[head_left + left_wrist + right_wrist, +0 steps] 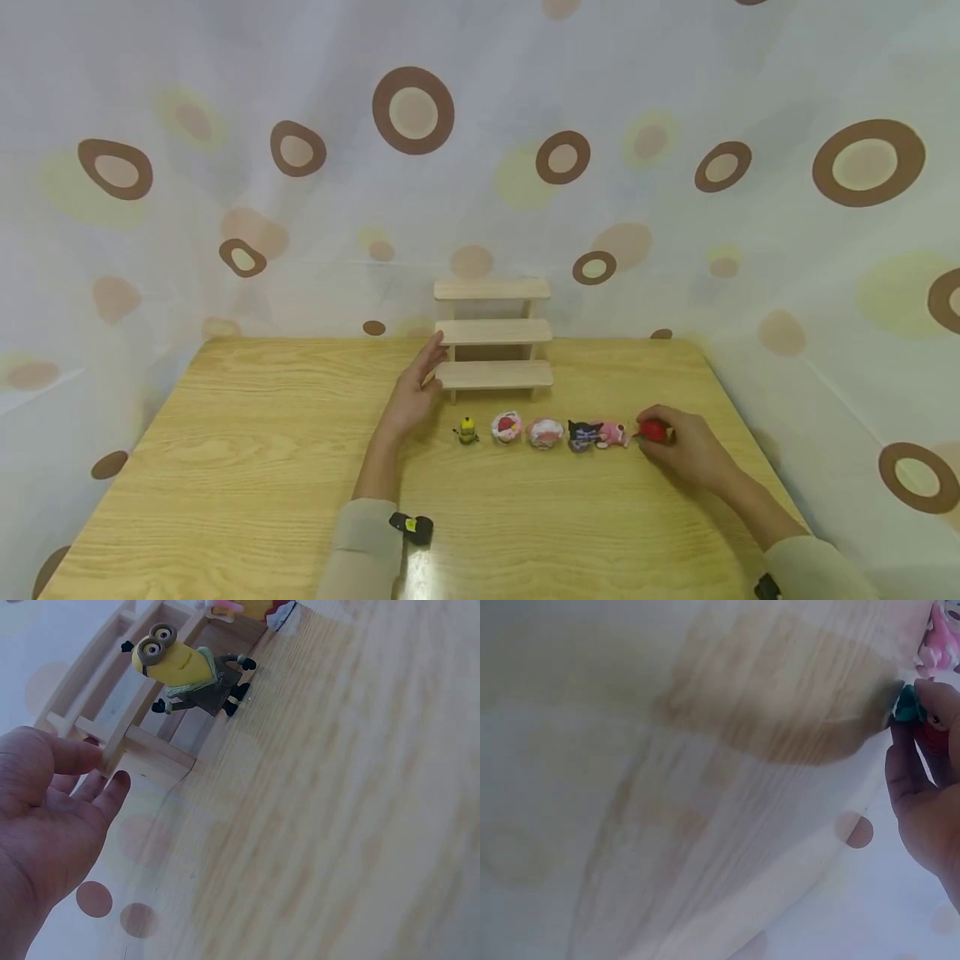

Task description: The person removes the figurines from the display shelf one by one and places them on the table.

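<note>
A three-step wooden shelf [495, 375] stands against the back wall. My left hand [411, 398] holds its left end, thumb and fingers at the step ends. My right hand [686, 446] pinches a small red figurine [652, 430] at the row's right end; a teal part of this figurine [909, 705] shows in the right wrist view. Left of it are a pink figurine [613, 434] and a black-and-purple figurine [582, 436], side by side. Further left come two white-and-pink figurines [545, 433] and a yellow minion figurine [180, 669], nearest my left hand.
The light wood table [247, 467] carries the shelf and the row of figurines in front of it. Behind and at the sides hangs a pale sheet [480, 200] printed with brown rings. A dark strap [412, 527] sits on the left sleeve.
</note>
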`<action>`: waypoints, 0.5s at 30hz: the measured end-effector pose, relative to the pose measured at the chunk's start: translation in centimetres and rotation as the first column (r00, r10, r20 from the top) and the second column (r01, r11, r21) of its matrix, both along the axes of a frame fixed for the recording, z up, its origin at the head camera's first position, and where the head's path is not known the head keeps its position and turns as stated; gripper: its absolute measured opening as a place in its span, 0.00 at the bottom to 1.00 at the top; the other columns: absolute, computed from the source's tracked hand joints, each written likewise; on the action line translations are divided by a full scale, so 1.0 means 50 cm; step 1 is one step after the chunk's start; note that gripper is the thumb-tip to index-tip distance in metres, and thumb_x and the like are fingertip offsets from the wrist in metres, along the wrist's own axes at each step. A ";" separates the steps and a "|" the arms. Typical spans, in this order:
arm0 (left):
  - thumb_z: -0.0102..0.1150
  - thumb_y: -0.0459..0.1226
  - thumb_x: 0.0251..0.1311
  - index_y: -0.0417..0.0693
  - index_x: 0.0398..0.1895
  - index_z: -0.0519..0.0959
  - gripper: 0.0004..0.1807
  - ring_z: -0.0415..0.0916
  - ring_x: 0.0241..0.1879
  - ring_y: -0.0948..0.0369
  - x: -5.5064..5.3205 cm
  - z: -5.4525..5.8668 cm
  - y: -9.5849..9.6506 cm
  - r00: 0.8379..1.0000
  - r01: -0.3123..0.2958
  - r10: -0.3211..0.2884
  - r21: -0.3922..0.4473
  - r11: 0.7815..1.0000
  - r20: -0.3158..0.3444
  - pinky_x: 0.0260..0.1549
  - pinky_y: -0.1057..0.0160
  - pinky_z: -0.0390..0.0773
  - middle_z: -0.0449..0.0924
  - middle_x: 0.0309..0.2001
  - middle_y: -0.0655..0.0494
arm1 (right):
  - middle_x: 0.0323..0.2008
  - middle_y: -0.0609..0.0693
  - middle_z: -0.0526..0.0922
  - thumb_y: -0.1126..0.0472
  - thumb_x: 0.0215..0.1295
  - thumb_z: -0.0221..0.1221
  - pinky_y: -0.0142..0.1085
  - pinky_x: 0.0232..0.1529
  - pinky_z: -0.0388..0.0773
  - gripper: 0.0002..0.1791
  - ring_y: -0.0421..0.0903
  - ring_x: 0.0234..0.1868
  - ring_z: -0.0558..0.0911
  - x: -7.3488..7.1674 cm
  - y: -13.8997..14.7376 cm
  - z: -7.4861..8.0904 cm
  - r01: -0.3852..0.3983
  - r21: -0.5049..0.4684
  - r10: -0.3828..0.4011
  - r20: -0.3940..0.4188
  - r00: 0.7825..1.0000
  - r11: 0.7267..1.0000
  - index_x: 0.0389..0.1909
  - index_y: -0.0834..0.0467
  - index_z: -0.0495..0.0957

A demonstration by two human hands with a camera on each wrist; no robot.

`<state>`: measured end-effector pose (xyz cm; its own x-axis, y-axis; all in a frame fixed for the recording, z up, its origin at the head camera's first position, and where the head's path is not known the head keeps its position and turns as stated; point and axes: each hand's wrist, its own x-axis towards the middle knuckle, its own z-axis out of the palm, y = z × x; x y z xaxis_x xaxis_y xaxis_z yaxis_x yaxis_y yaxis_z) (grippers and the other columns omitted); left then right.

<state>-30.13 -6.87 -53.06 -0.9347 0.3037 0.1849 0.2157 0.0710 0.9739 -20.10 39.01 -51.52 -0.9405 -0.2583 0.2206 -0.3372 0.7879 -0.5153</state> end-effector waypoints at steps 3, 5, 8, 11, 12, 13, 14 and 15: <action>0.44 0.20 0.74 0.66 0.86 0.52 0.45 0.56 0.81 0.52 -0.001 0.001 -0.003 1.000 -0.005 0.005 -0.003 1.000 -0.003 0.80 0.45 0.59 0.59 0.82 0.52 | 0.44 0.55 0.89 0.67 0.63 0.73 0.29 0.29 0.80 0.17 0.36 0.31 0.78 0.001 0.000 0.000 0.012 -0.019 -0.011 0.022 1.000 1.000 0.52 0.60 0.83; 0.44 0.20 0.74 0.66 0.86 0.52 0.45 0.56 0.81 0.52 -0.001 0.002 -0.004 1.000 -0.009 0.009 -0.003 1.000 -0.002 0.80 0.45 0.59 0.59 0.82 0.52 | 0.44 0.56 0.89 0.67 0.64 0.73 0.29 0.28 0.80 0.18 0.35 0.29 0.77 0.002 -0.002 -0.001 0.012 -0.022 -0.011 0.031 0.999 1.000 0.53 0.61 0.83; 0.44 0.20 0.74 0.65 0.86 0.52 0.44 0.57 0.81 0.52 -0.002 0.002 -0.003 1.000 -0.011 0.011 -0.005 1.000 -0.002 0.79 0.45 0.60 0.59 0.82 0.51 | 0.45 0.57 0.89 0.67 0.64 0.72 0.30 0.29 0.79 0.19 0.37 0.28 0.76 0.002 -0.003 -0.002 0.010 -0.016 -0.009 0.045 0.999 1.000 0.55 0.61 0.82; 0.44 0.20 0.74 0.65 0.86 0.52 0.45 0.57 0.81 0.51 -0.002 0.000 -0.003 1.000 -0.011 0.011 -0.009 1.000 -0.003 0.79 0.46 0.62 0.59 0.82 0.51 | 0.46 0.57 0.89 0.65 0.64 0.73 0.30 0.33 0.81 0.23 0.41 0.35 0.81 0.004 -0.004 -0.004 0.006 0.008 -0.006 0.042 0.999 1.000 0.58 0.62 0.80; 0.44 0.20 0.74 0.64 0.86 0.52 0.45 0.57 0.81 0.51 -0.001 -0.001 -0.003 1.000 -0.010 0.010 -0.010 1.000 -0.004 0.78 0.46 0.62 0.59 0.82 0.50 | 0.47 0.57 0.88 0.64 0.64 0.74 0.31 0.35 0.82 0.25 0.44 0.38 0.83 0.005 -0.003 -0.004 0.005 0.012 -0.005 0.042 0.999 1.000 0.59 0.62 0.79; 0.44 0.20 0.74 0.64 0.87 0.52 0.45 0.57 0.81 0.51 -0.001 -0.001 -0.003 1.000 -0.008 0.008 -0.013 1.000 -0.006 0.78 0.46 0.62 0.59 0.82 0.50 | 0.48 0.57 0.88 0.63 0.63 0.74 0.32 0.37 0.83 0.27 0.46 0.41 0.84 0.006 -0.003 -0.003 0.009 0.016 -0.010 0.040 0.999 1.000 0.61 0.63 0.79; 0.44 0.19 0.73 0.63 0.87 0.52 0.45 0.56 0.81 0.50 0.000 0.000 -0.003 1.000 -0.004 0.004 -0.018 1.000 -0.010 0.78 0.45 0.62 0.58 0.82 0.50 | 0.50 0.57 0.88 0.62 0.63 0.75 0.34 0.39 0.84 0.29 0.49 0.44 0.85 0.008 -0.002 -0.002 0.012 0.017 -0.012 0.042 0.999 1.000 0.63 0.63 0.77; 0.44 0.20 0.74 0.62 0.87 0.52 0.44 0.55 0.81 0.49 0.001 0.003 -0.005 1.000 -0.001 0.000 -0.029 1.000 -0.013 0.79 0.45 0.61 0.56 0.83 0.50 | 0.52 0.58 0.87 0.60 0.62 0.76 0.38 0.42 0.85 0.31 0.52 0.48 0.85 0.010 -0.001 0.000 0.015 0.013 -0.015 0.043 0.999 1.000 0.64 0.63 0.76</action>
<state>-30.07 -7.11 -52.93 -0.9324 0.3087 0.1881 0.2282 0.0990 0.9686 -19.60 38.96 -51.52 -0.9529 -0.2465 0.1765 -0.3029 0.7991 -0.5193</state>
